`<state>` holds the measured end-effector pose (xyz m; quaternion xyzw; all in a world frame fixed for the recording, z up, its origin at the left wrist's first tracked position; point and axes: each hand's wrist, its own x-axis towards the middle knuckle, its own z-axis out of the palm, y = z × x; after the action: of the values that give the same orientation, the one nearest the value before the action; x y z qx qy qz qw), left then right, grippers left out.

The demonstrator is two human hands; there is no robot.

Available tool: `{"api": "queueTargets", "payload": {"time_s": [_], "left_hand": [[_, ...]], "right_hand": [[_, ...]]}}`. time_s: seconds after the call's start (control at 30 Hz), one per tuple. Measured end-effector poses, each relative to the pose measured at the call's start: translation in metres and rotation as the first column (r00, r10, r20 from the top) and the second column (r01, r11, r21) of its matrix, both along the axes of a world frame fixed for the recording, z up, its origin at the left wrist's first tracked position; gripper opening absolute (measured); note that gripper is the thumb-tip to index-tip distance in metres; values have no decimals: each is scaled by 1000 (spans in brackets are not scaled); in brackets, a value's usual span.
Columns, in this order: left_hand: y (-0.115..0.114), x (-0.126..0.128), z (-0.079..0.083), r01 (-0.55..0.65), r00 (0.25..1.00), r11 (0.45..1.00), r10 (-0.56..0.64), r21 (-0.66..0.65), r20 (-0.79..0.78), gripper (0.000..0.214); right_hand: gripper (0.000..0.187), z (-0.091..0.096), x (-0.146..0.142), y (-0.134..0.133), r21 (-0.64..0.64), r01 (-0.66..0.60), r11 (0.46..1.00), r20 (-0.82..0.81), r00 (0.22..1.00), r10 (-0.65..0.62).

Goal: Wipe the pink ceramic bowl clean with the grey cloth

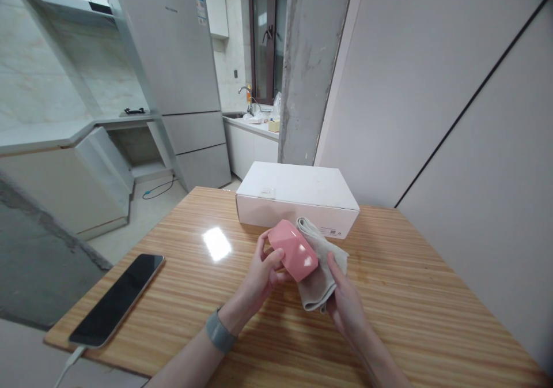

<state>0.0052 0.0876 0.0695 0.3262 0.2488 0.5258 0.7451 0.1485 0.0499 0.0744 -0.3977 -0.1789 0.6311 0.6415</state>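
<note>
In this kitchen, above your striped wooden table [410,301], near the white box [298,195], your left hand [258,278] grips a glossy, faceted pink ceramic cup [294,251]; your right hand [347,304] presses a beige cloth [318,284] against it.

Quick count from where I'm standing: two bare hands [305,284], one glossy pink faceted ceramic piece [294,251], one crumpled beige cloth [317,293], one white cardboard box [298,189], one black smartphone [116,300], one grey wristband [220,331], and one striped wooden desk [401,284].
</note>
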Motion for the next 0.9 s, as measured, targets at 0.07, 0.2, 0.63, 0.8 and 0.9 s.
{"api": "queueTargets", "payload": {"time_s": [0.07, 0.2, 0.63, 0.8, 0.9], "left_hand": [[1, 0, -2, -50, 998, 998, 51, 31, -39, 60], [3, 1, -7, -121, 986, 987, 132, 107, -104, 62], [0, 8, -4, -39, 999, 995, 40, -95, 8, 59], [1, 4, -2, 20, 999, 990, -24, -137, -23, 56], [1, 4, -5, 40, 999, 990, -39, -133, 8, 64]], "right_hand": [[47, -1, 0, 0, 0, 20, 1000, -4, 1000, -20], [43, 0, -2, 0, 4, 39, 999, -7, 999, -39], [40, -1, 8, 6, 39, 26, 999, 8, 1000, -26], [38, -2, 6, 6, 41, 10, 999, 4, 1000, -10], [39, -2, 6, 5, 42, 13, 999, 11, 1000, -13]]}}
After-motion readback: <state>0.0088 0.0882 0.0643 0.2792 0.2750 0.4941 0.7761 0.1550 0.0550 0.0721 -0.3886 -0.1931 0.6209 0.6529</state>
